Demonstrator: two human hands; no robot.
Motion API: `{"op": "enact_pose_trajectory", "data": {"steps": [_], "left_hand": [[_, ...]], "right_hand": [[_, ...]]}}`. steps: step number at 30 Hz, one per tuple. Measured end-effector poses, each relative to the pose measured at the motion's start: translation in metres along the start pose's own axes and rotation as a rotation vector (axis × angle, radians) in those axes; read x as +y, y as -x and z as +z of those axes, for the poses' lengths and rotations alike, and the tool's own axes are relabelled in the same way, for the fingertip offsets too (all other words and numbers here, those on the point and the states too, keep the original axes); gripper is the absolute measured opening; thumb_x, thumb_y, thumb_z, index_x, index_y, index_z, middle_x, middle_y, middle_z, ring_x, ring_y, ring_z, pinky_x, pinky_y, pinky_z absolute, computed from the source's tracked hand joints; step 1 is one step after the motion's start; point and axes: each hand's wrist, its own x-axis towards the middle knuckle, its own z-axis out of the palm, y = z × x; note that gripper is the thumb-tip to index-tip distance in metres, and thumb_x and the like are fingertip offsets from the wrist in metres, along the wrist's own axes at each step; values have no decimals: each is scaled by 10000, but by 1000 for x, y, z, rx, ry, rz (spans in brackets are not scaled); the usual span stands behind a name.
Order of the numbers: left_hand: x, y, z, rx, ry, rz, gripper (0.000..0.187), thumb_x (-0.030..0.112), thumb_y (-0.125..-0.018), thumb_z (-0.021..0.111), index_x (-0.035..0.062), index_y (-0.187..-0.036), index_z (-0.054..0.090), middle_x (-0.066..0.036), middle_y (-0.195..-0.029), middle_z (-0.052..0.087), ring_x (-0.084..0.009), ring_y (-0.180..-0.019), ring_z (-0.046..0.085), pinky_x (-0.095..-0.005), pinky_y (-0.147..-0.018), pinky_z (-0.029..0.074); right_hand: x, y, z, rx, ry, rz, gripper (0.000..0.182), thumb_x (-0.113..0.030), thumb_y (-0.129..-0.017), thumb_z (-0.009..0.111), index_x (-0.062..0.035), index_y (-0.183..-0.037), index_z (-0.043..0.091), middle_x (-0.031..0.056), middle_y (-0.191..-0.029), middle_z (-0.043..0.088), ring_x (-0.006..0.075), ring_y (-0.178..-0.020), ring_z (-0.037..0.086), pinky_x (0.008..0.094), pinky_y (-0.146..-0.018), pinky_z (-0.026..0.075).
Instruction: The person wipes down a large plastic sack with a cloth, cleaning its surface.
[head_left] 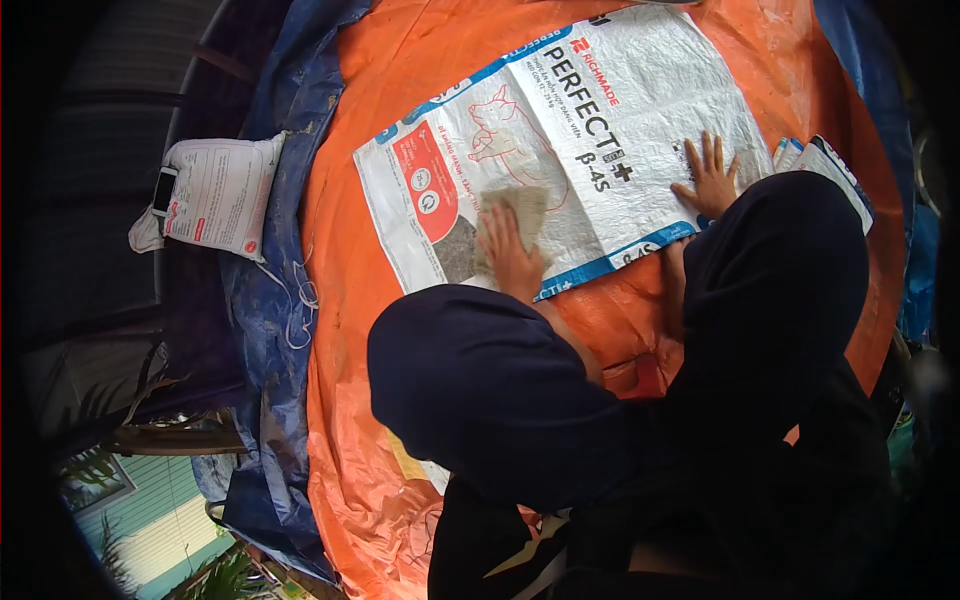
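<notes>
Sack (640, 110) is lying on the tarp (345, 320) around 12 o'clock, cloth (533, 204) is sitting on it, bag (222, 190) is chilling around 10.

Wrinkled orange tarp (345, 420) | printed sack (670, 90) spread flat | more sacks (838, 172) near right edge

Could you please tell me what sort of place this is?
Probably an outdoor yard, perhaps at a farm: an orange tarp, a sack printed with a pig, and green fronds are in view.
</notes>
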Motion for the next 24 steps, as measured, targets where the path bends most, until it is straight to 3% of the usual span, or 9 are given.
{"op": "enact_pose_trajectory", "data": {"steps": [1,2,3,6,11,16,24], "left_hand": [[30,-1,8,-118,64,138,859,123,-780,659,61,-1545,273,-169,-1640,155,-396,-1515,82,-545,-1210,58],[49,-2,24,-234,103,270,888,146,-766,685,73,-1547,270,-163,-1642,149,-390,-1516,83,-548,-1212,82],[60,1,49,-304,78,405,918,265,-775,735,68,-1542,271,-143,-1644,142,-380,-1515,92,-593,-1197,96],[67,9,83,-357,14,495,887,318,-786,739,166,-1546,309,-137,-1645,144,-402,-1504,124,-626,-1179,106],[11,-5,67,-217,-197,270,865,323,-793,734,195,-1542,321,-137,-1646,140,-407,-1504,118,-630,-1178,105],[-55,1,31,-98,-366,-72,843,328,-800,728,224,-1537,333,-136,-1648,136,-413,-1503,113,-633,-1177,103],[-138,62,-37,-141,-473,-467,809,335,-812,720,271,-1530,352,-136,-1650,129,-422,-1502,104,-638,-1175,100]], "right_hand": [[7,-2,24,186,-48,-63,967,-628,-853,608,-233,-1597,133,135,-1663,-10,374,-1525,-40,783,-1074,41],[3,-6,13,-23,21,14,970,-636,-857,597,-232,-1599,119,121,-1666,-30,369,-1525,-57,787,-1068,36],[6,-11,23,1,57,31,1021,-717,-797,607,-284,-1593,138,99,-1668,-19,331,-1531,-51,757,-1097,75],[6,-16,12,-70,76,37,1012,-718,-815,584,-271,-1596,121,112,-1666,-26,347,-1529,-56,764,-1091,62],[9,-14,15,-112,23,14,1021,-650,-841,610,-213,-1602,88,152,-1659,-54,393,-1517,-91,785,-1062,7],[4,-12,1,-136,21,35,1038,-716,-810,592,-239,-1598,113,140,-1661,-32,370,-1524,-69,775,-1081,36],[2,-8,-1,-115,2,35,1029,-703,-811,599,-242,-1597,121,134,-1662,-24,366,-1525,-64,764,-1090,18]]}}
